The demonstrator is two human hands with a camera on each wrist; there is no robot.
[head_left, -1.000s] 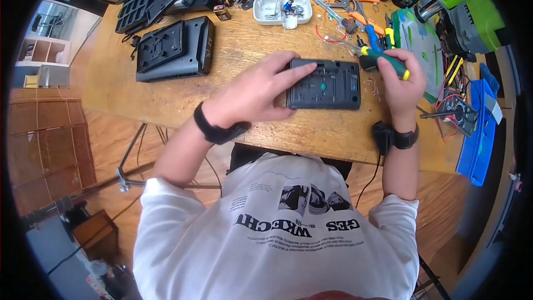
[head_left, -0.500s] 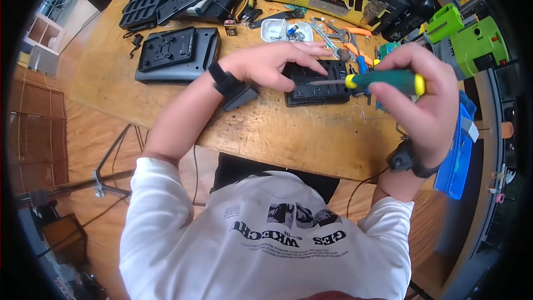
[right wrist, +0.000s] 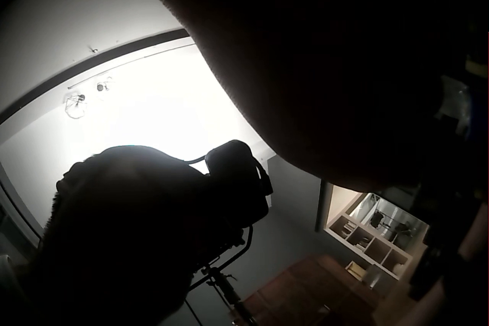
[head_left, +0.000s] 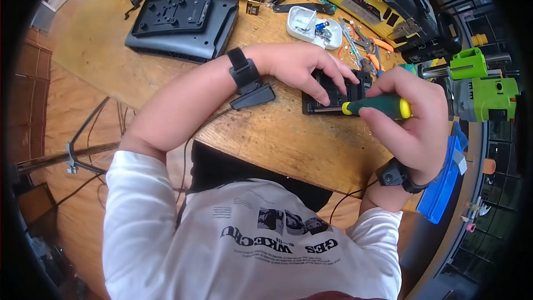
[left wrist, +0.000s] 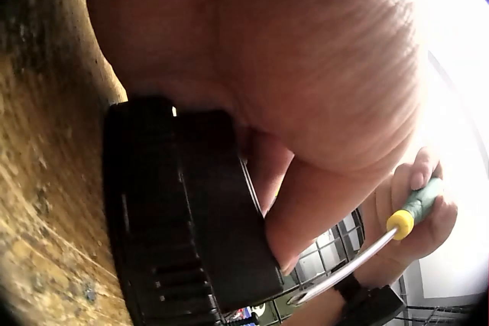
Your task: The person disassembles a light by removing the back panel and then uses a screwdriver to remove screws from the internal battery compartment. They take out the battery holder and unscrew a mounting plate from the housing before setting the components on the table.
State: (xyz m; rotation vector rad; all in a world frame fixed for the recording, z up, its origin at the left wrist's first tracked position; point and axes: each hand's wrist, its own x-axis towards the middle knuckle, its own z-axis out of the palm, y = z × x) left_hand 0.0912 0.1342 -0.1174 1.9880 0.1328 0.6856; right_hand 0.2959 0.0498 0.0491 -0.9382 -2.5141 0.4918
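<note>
A black case (head_left: 311,104) lies on the wooden table, its recessed face up. My left hand (head_left: 297,69) spreads over it, thumb and fingertips pressing on the top face; in the left wrist view the left hand (left wrist: 290,66) covers part of the case (left wrist: 191,219). My right hand (head_left: 416,114) grips the green and yellow screwdriver (head_left: 383,106), its shaft level across the case's near side. In the left wrist view the metal shaft of the screwdriver (left wrist: 355,262) reaches the case's face. The right wrist view is too dark to show the tool.
A larger black housing (head_left: 219,36) with a plate on it lies at back left. Behind the case are a white dish (head_left: 298,29), orange-handled pliers (head_left: 383,44) and a yellow toolbox (head_left: 355,8). At right are a green tool (head_left: 491,100) and a blue tray (head_left: 436,200).
My right hand has brought the screwdriver from the case's right side over to it. My left fingers have shifted across the top face. The head view has turned and moved.
</note>
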